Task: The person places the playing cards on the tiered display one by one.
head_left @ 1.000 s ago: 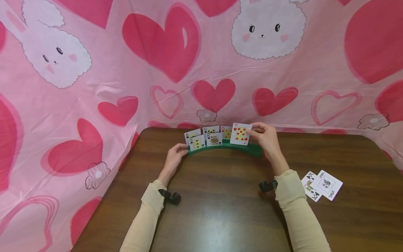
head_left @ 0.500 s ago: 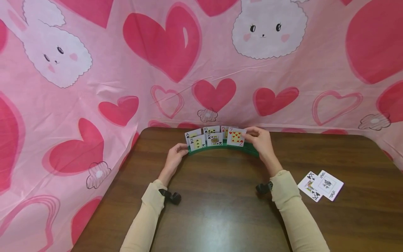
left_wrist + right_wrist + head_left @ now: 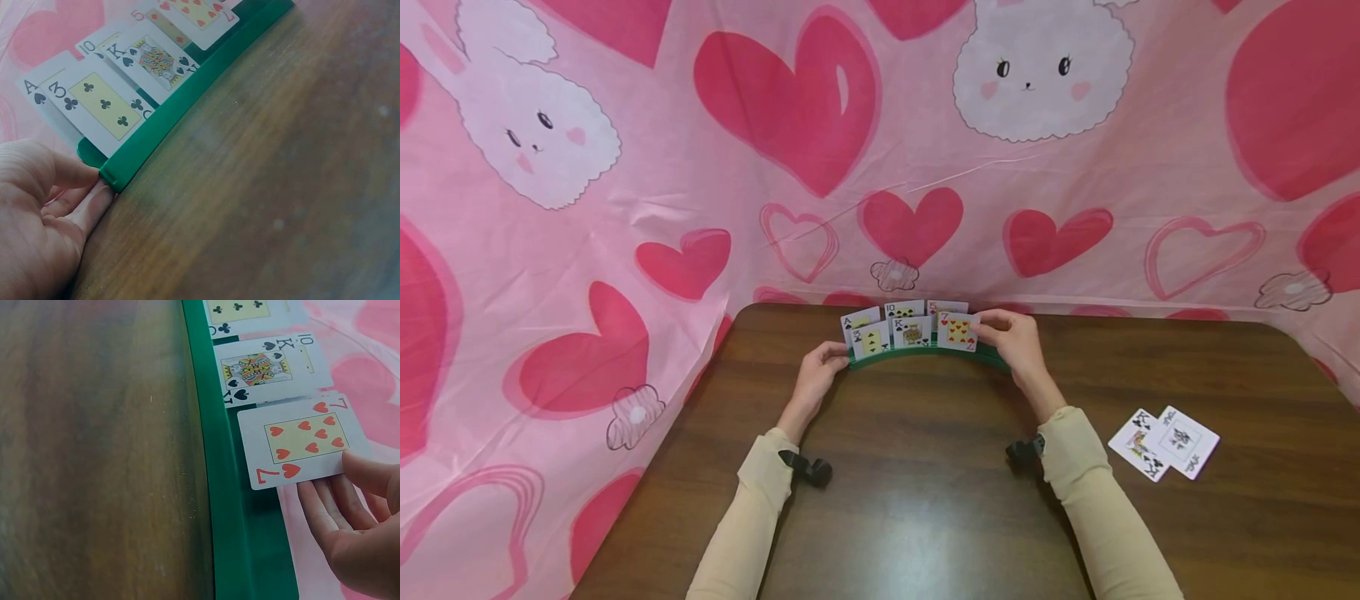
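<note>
A curved green card holder stands near the table's far edge. My left hand pinches its left end between thumb and fingers, as the left wrist view shows. With thumb in front and fingers behind, my right hand holds a seven of hearts by its side edge. That card's lower edge is over the holder's front part; whether it sits in the slot I cannot tell. In front stand a three of clubs and a king of spades. Behind them are an ace of spades, a ten and a five, partly covered.
A king of clubs lies face up on the brown table at the right, partly under another card. Pink cloth with hearts and rabbits hangs behind the table and at its left.
My right hand has brought the seven of hearts left and down, beside the king of spades and in front of the five. My left hand stays at the holder's end.
</note>
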Action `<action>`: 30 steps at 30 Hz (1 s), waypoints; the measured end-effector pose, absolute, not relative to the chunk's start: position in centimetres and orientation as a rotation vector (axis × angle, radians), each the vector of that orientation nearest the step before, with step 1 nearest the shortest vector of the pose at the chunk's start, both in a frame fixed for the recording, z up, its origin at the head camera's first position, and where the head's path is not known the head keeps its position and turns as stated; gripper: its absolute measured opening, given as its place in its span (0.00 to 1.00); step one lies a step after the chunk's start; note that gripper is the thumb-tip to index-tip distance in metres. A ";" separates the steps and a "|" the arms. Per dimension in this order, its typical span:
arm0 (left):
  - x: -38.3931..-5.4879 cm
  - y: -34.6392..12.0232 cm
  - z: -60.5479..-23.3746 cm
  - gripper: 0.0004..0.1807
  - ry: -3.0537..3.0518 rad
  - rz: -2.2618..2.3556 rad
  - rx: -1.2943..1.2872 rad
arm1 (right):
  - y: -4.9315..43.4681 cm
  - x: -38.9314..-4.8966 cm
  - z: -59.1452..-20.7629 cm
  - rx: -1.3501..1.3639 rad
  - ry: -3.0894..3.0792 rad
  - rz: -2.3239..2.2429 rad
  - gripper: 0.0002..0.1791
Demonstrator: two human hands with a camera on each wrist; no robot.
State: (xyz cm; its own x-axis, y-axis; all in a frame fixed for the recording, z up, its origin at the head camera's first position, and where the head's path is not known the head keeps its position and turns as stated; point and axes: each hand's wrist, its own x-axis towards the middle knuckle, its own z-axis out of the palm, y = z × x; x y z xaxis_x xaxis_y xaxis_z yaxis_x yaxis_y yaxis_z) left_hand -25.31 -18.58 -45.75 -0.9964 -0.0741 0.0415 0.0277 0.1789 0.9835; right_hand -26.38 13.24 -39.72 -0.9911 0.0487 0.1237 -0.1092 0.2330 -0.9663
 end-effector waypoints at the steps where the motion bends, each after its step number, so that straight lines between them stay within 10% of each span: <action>1: -25.3 -18.6 -45.8 0.10 -2.349 -1.961 0.045 | 13.2 -26.4 -39.7 0.058 -2.374 1.858 0.17; 30: -24.2 -18.1 -43.7 0.12 -2.386 -1.984 0.060 | 12.7 -26.5 -40.3 0.021 -2.394 1.865 0.17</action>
State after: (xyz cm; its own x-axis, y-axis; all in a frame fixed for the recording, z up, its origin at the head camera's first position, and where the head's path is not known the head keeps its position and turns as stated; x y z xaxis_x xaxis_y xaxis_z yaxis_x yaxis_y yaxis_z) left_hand -24.20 -18.12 -43.71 -0.9985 -0.0538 0.0047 -0.0052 0.1822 0.9832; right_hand -26.52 12.66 -40.27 -0.9942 0.0545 0.0929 -0.0768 0.2464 -0.9661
